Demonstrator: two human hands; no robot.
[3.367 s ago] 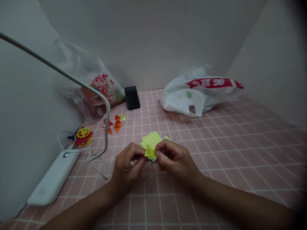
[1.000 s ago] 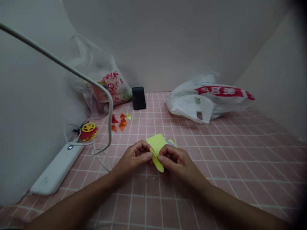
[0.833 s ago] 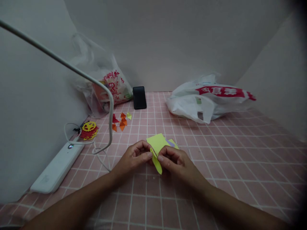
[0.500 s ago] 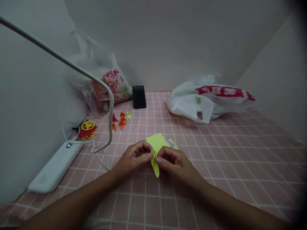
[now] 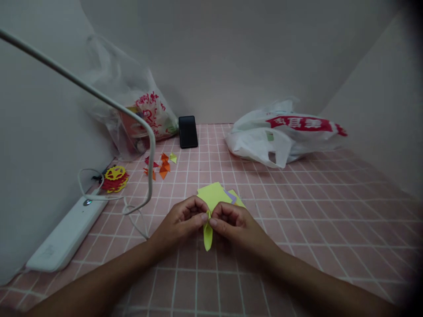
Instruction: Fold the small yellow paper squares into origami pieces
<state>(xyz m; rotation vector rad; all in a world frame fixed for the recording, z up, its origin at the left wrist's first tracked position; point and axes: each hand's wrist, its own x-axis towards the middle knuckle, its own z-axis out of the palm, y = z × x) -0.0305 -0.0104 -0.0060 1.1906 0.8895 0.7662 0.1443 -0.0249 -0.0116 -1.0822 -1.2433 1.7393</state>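
Observation:
Between my two hands is a folded piece of yellow paper (image 5: 207,237), its narrow end hanging down toward me. My left hand (image 5: 187,218) pinches its upper left side with thumb and fingers. From the right, my right hand (image 5: 233,221) pinches the same piece, and the fingertips of both hands nearly meet. Just beyond them lies a stack of yellow paper sheets (image 5: 211,193) on the table, with a purple sheet (image 5: 230,197) showing at its right side. The fingers hide part of the folded paper.
Small folded orange paper pieces (image 5: 164,167) and a small yellow one (image 5: 173,157) lie left of centre. A white cable (image 5: 150,167) arches over the left side, near a power strip (image 5: 69,233). Behind are a phone (image 5: 188,132) and plastic bags (image 5: 257,136); gear-shaped cutouts (image 5: 115,173) lie left.
The yellow paper has turned so its lower end points more straight down toward me. Both hands keep their pinch. The whole view has shifted slightly, with the surroundings sitting farther left.

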